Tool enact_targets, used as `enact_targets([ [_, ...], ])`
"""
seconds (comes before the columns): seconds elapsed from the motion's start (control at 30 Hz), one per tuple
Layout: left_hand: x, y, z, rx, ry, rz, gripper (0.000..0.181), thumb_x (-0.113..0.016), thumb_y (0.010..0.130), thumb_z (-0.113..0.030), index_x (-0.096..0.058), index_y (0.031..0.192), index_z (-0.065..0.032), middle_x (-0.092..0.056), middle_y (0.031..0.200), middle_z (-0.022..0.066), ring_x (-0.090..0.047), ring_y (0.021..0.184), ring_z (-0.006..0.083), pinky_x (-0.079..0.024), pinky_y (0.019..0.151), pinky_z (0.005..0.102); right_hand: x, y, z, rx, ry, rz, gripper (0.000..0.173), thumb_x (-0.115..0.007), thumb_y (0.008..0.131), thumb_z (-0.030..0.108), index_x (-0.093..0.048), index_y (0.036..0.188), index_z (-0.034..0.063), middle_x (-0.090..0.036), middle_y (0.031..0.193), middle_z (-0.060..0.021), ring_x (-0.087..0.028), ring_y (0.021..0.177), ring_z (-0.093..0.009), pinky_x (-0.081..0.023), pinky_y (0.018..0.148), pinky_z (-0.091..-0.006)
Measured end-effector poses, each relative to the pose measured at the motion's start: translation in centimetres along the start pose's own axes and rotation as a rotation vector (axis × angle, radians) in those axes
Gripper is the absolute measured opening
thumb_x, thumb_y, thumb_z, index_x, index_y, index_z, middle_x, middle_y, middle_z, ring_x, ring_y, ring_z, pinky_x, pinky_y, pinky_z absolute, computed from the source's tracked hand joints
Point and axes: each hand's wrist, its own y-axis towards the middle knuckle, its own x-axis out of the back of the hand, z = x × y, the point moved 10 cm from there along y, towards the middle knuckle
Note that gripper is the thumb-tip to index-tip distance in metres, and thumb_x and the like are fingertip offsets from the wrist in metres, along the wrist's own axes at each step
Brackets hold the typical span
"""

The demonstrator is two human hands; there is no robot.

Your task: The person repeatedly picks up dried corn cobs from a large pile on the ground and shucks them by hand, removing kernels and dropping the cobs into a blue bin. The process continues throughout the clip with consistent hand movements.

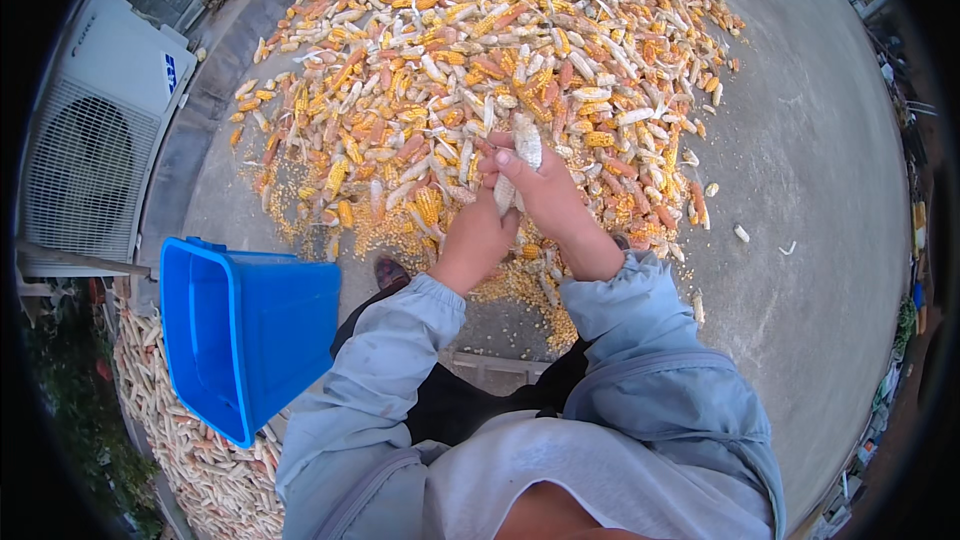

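Both my hands are on one pale corn cob [527,141], which points up and away from me over the pile. My left hand [480,236] grips its lower end. Higher up, my right hand [544,184] wraps around the cob with the thumb across it. Beneath and beyond them spreads a large heap of corn cobs [450,60], some with yellow kernels and others bare, pinkish or whitish. Loose yellow kernels [379,232] are scattered along the heap's near edge and under my hands.
A blue plastic bin [289,330] lies on its side at my left, its mouth facing left. Behind it is a pile of bare cobs [217,472]. An air-conditioner outdoor unit [97,135] stands at the far left. Concrete ground [810,202] extends right, with a few stray cob pieces.
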Motion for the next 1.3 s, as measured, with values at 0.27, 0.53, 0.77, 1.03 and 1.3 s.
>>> enact_targets([
  [0.27,-5.0,-1.8,-1.3,0.419,-1.124,0.452,0.015,-0.051,0.084,-0.019,-0.045,0.079,-0.007,-0.039,0.052,-0.001,-0.034,0.038,0.0101,-0.026,0.038,0.0251,1.2,0.5,1.5,0.102,-0.238,-0.114,0.032,-0.057,0.089,0.018,-0.052,0.115,0.0016,-0.062,0.084,-0.0053,-0.058,0.079,-0.012,-0.048,0.071,-0.0278],
  [0.53,-2.9,-3.4,-5.5,0.31,-1.876,0.935,0.017,-0.046,0.087,-0.023,-0.045,0.079,-0.0085,-0.033,0.049,-0.0029,-0.03,0.037,0.0089,-0.026,0.035,0.0227,1.4,1.0,2.5,0.125,0.172,0.038,0.047,-0.05,0.091,0.034,-0.046,0.125,0.0007,-0.058,0.111,-0.0141,-0.056,0.103,-0.024,-0.045,0.088,-0.0355],
  [0.77,-3.2,-1.4,-0.6,0.477,-1.262,0.492,0.019,-0.048,0.086,-0.019,-0.042,0.071,-0.0098,-0.035,0.05,-0.0017,-0.032,0.039,0.0089,-0.025,0.036,0.0232,-0.7,-1.0,3.1,0.14,-0.312,0.172,0.058,-0.052,0.084,-0.003,-0.031,0.137,0.0027,-0.054,0.121,-0.0133,-0.05,0.117,-0.02,-0.04,0.095,-0.0307],
  [1.03,-3.2,-1.9,-2.0,0.463,-1.464,0.725,0.017,-0.048,0.084,-0.018,-0.04,0.071,-0.0102,-0.032,0.05,-0.0026,-0.028,0.037,0.0076,-0.022,0.035,0.023,-0.6,-1.3,4.0,0.183,-0.256,0.195,0.061,-0.042,0.08,-0.011,-0.029,0.138,0.0046,-0.053,0.122,-0.0132,-0.05,0.116,-0.019,-0.042,0.094,-0.0305],
  [1.3,-1.2,-0.7,-2.0,0.323,-1.237,0.524,0.018,-0.054,0.084,-0.016,-0.049,0.097,-0.0035,-0.045,0.061,-0.0004,-0.041,0.048,0.0072,-0.033,0.043,0.0218,1.0,-1.1,3.7,0.057,0.104,0.1,0.048,-0.051,0.08,-0.002,-0.044,0.128,0.0055,-0.059,0.112,-0.0122,-0.057,0.092,-0.014,-0.05,0.073,-0.0273],
])
